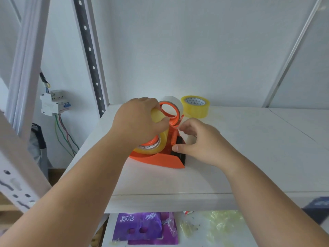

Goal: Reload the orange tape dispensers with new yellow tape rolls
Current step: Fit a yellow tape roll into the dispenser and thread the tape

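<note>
- Step in hand: a yellow tape roll (154,146) is gripped by the left hand (140,120) on the orange dispenser (160,158); threading seems to be under way.
- The cutter end is pinched by the right hand (197,141); next, the tape end probably has to be drawn towards the blade (181,152).
- A spare yellow roll (195,108) is kept near the shelf's (249,157) back edge.

- orange tape dispenser (156,160) with a black cutter block (179,148)
- translucent yellow tape roll (156,147) on an orange hub
- second yellow roll (195,108), grey triangle print inside its core
- white shelf (249,148)
- purple packets (145,229) below

head view | from above and in front of the shelf (231,157) | faces forward and down | close, within arm's reach | no second view
</note>
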`<state>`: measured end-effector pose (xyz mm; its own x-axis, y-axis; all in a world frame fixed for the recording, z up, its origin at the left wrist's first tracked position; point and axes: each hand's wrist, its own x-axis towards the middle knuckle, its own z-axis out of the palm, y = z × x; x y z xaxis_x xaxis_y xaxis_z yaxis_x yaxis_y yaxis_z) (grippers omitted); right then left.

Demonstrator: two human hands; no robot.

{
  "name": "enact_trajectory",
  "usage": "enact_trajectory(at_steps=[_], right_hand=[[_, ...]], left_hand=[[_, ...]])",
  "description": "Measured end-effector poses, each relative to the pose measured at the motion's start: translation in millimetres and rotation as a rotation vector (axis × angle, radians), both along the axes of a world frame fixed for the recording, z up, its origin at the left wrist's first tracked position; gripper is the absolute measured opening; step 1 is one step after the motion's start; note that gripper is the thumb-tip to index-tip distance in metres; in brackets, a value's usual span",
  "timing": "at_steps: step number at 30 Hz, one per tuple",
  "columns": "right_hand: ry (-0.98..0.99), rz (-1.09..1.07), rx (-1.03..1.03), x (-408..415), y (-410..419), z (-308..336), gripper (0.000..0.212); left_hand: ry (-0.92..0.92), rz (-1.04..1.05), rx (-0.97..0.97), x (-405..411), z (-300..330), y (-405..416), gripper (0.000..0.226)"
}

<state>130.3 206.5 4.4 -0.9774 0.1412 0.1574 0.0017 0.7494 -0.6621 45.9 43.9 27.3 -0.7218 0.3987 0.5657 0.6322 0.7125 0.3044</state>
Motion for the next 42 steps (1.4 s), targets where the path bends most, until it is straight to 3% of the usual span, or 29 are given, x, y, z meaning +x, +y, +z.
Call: enact_trajectory(at_steps=[4, 12, 21, 29, 37, 42], right_hand=[[0.026, -0.149, 0.127, 8, -15, -4, 0.041], [0.020, -0.198, 0.171, -7, -32, -3, 0.040], [0.081, -0.286, 0.263, -20, -37, -17, 0.025], [0.150, -0.361, 0.137, -22, -41, -17, 0.016], [0.221, -0.363, 0.141, -22, -37, -23, 0.013], [0.319, -0.321, -0.020, -25, -35, -28, 0.016]], left_hand=[[0.017, 0.029, 0.031, -1, -4, -1, 0.033], [-0.087, 0.069, 0.146, -6, -7, -8, 0.026], [-0.118, 0.098, 0.160, -7, -4, -5, 0.026], [-0.207, 0.120, 0.219, -9, -4, -8, 0.026], [-0.182, 0.157, 0.144, -7, -2, 1, 0.032], [-0.214, 0.174, 0.253, -10, -5, -5, 0.023]])
